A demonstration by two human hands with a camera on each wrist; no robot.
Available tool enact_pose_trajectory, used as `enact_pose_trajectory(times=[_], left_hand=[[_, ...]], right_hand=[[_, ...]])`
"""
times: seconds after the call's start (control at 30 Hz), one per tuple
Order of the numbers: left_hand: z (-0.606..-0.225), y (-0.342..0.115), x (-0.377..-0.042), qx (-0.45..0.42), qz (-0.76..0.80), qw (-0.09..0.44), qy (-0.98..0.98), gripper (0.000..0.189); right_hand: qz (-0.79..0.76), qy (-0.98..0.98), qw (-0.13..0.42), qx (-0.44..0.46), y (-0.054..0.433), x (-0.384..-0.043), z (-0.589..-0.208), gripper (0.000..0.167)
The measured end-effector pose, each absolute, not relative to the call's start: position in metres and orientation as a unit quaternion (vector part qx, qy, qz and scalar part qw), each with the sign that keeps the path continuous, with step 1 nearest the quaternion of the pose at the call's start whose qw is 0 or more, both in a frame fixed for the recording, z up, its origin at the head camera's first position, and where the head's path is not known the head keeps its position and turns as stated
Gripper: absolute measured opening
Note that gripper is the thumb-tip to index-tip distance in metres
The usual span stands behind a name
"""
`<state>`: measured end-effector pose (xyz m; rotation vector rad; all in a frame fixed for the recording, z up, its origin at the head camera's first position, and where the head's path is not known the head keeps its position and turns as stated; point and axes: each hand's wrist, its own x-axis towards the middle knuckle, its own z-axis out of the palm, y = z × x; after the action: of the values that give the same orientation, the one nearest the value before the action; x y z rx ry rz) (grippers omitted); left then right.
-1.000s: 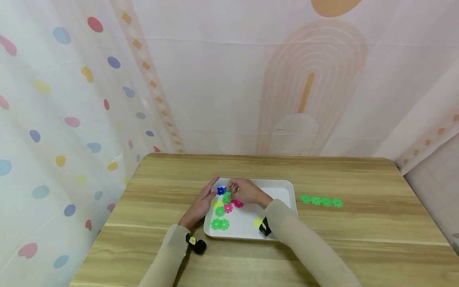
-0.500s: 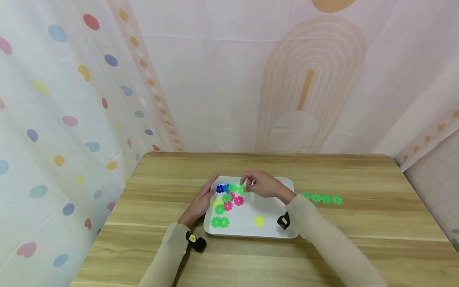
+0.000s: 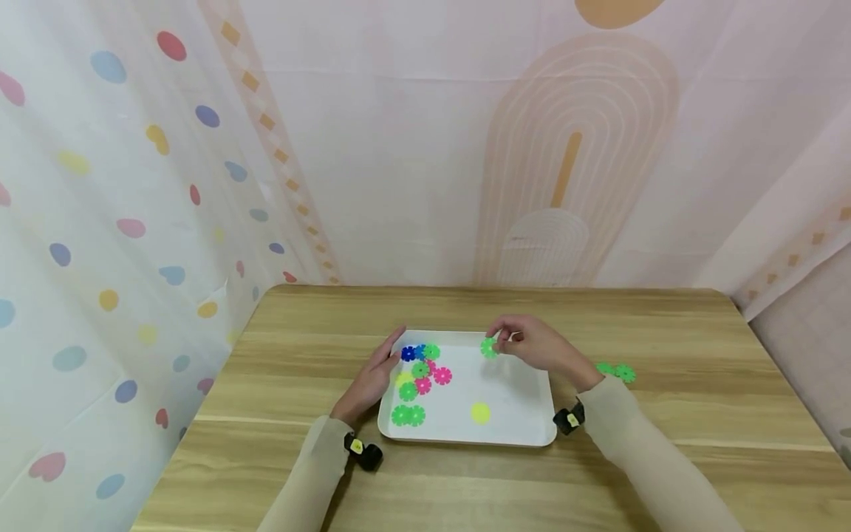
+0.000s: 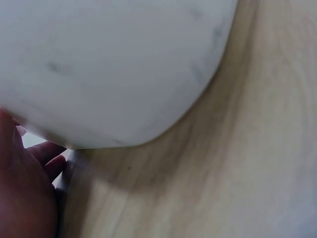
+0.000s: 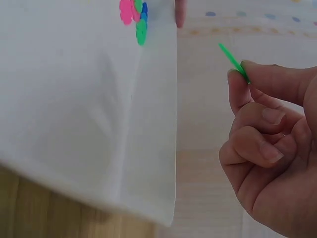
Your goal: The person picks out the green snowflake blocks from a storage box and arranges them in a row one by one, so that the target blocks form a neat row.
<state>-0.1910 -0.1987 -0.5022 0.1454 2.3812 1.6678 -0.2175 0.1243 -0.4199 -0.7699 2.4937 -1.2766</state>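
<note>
My right hand [image 3: 532,343] pinches a green snowflake disc [image 3: 489,348] between thumb and forefinger, above the far right part of the white tray [image 3: 518,432]. The right wrist view shows this disc [image 5: 232,59] edge-on, with the other fingers curled below it. My left hand [image 3: 368,380] grips the tray's left side, its thumb at the rim and the fingers along the outside; the left wrist view shows that hand [image 4: 29,193] beside the tray wall [image 4: 124,99]. At the tray's left lie pink discs [image 3: 442,376], blue discs [image 3: 408,354] and several green discs [image 3: 416,416].
A yellow disc [image 3: 481,413] lies alone in the tray's front middle; more yellow shows among the left pile. On the wooden table [image 3: 698,414] to the right lie green discs [image 3: 624,373], partly hidden by my right arm. A patterned curtain [image 3: 412,185] hangs behind the table.
My right hand has lifted a green disc from the pile at the tray's left and carried it to the right. My left hand has stayed at the tray's left side.
</note>
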Motion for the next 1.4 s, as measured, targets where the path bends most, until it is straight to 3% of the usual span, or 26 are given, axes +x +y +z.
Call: enact_pose_trajectory(times=[0.33, 0.63, 1.2, 1.4], left_hand=[[-0.502, -0.2, -0.192, 0.047, 0.564, 0.113, 0.817, 0.05], [-0.506, -0.2, -0.192, 0.053, 0.563, 0.108, 0.818, 0.05], [-0.504, -0.199, -0.191, 0.048, 0.558, 0.11, 0.821, 0.05], [-0.503, -0.198, -0.191, 0.049, 0.561, 0.108, 0.819, 0.05]], right_hand=[[-0.44, 0.866, 0.087, -0.222, 0.168, -0.213, -0.42, 0.016], [-0.482, 0.854, 0.101, -0.167, 0.211, -0.204, -0.419, 0.023], [-0.471, 0.878, 0.049, -0.068, 0.304, -0.184, -0.441, 0.034], [-0.464, 0.883, 0.063, -0.029, 0.329, -0.179, -0.451, 0.039]])
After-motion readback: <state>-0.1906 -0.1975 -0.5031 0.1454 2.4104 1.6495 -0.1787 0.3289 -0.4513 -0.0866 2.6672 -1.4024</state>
